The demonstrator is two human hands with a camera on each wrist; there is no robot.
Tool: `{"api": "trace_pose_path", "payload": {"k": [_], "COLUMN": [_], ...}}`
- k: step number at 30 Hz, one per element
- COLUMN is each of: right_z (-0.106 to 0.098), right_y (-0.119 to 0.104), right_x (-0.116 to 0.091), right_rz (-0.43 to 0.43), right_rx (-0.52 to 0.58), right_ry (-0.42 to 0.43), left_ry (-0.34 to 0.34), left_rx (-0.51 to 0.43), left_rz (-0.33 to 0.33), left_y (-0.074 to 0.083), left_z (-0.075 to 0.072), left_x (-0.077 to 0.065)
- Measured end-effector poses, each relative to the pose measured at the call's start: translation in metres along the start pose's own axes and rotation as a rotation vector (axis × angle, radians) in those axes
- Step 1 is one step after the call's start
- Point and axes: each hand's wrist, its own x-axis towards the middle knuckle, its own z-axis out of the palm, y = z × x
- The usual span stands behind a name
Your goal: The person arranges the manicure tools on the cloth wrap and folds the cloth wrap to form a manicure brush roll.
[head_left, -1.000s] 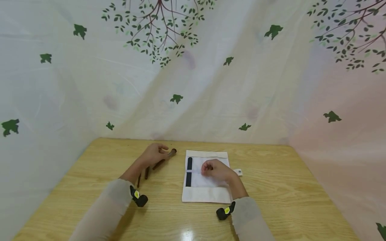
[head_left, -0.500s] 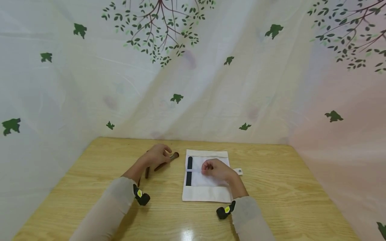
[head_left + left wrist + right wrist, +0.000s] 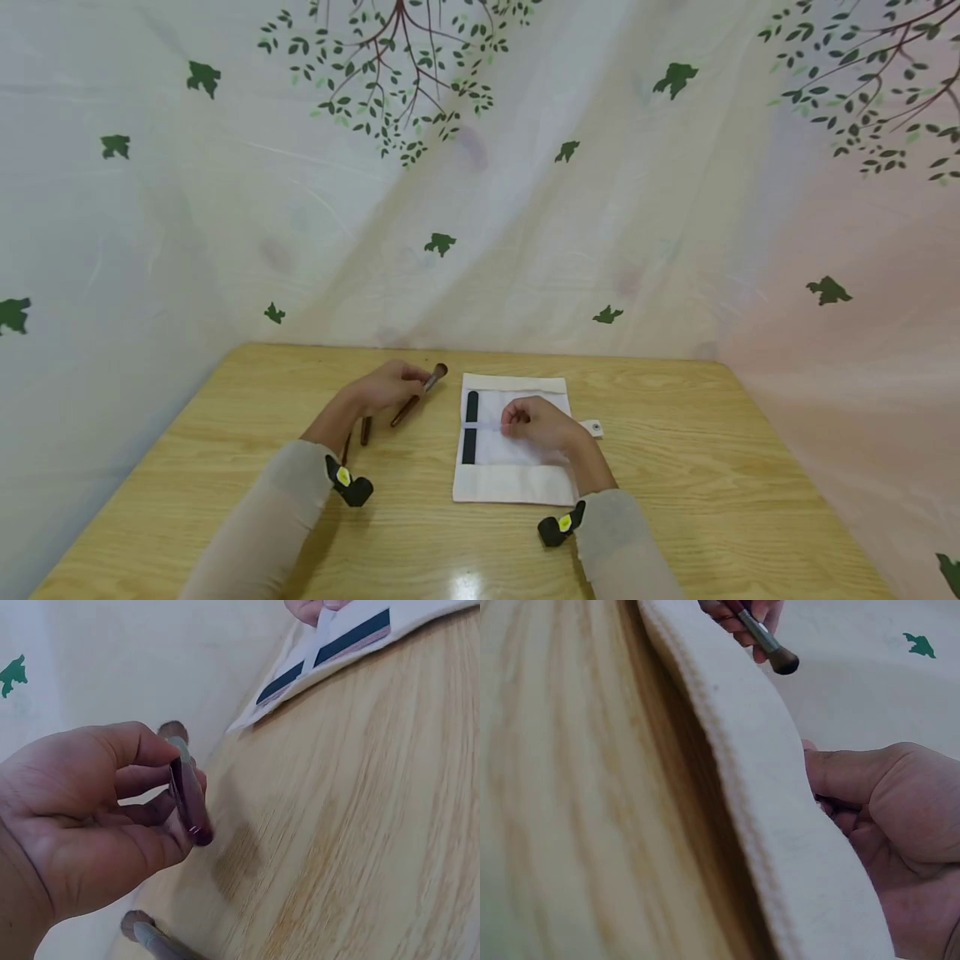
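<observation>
My left hand (image 3: 387, 386) pinches a makeup brush (image 3: 432, 382) between thumb and fingers, with its bristles pointing up and away. In the left wrist view the brush's glossy dark red handle (image 3: 192, 802) shows past the fingertips. My right hand (image 3: 543, 423) lies over a white fabric case (image 3: 513, 485) spread on the table, fingers curled, pinching a pale elastic band (image 3: 489, 427). Under that band, at the case's left side, sits a black strip with a rounded end (image 3: 471, 407). The case's edge partly hides the right fingers in the right wrist view.
Beneath the left wrist lie two more dark brushes, one with a thicker handle (image 3: 366, 431) and a thin one (image 3: 346, 450). A snap tab (image 3: 593, 428) sticks out from the case's right side. Behind the wooden table (image 3: 675, 450) hangs a printed curtain (image 3: 517, 250).
My left hand has taken hold of the brush and tipped its bristle end upward, above the table. The right hand and the case have stayed where they were.
</observation>
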Motion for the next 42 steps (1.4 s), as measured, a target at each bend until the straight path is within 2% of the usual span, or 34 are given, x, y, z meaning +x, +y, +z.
{"api": "trace_pose_path", "payload": {"k": [4,11,24,26,32,36,42], "right_z": [0.000,0.001,0.000,0.000,0.000,0.001,-0.001], "right_y": [0.000,0.003,0.004,0.004,0.003,0.003,0.004], "right_x": [-0.002,-0.003,-0.003,-0.003,-0.002,-0.001,0.001], "right_rz": [-0.007,-0.030,-0.027,-0.025,-0.014,-0.013,-0.024], "right_rx": [0.002,-0.002,-0.018,-0.013,-0.001,-0.003,-0.018], "right_ry": [-0.007,-0.014,0.001,-0.003,-0.001,0.000,0.001], "left_ry": [-0.025,-0.002,0.194,0.208,0.214,0.208,0.182], "left_rx": [-0.183,-0.383,-0.660,-0.660,-0.521,-0.490,-0.363], "left_rz": [0.035,0.091,0.103,0.098,0.086,0.080,0.106], "left_y": [0.001,0.010,0.024,0.026,0.029,0.030,0.028], "left_z": [0.007,0.028,0.071,0.075,0.082,0.084,0.084], "left_x": [0.003,0.010,0.043,0.045,0.051,0.053,0.058]}}
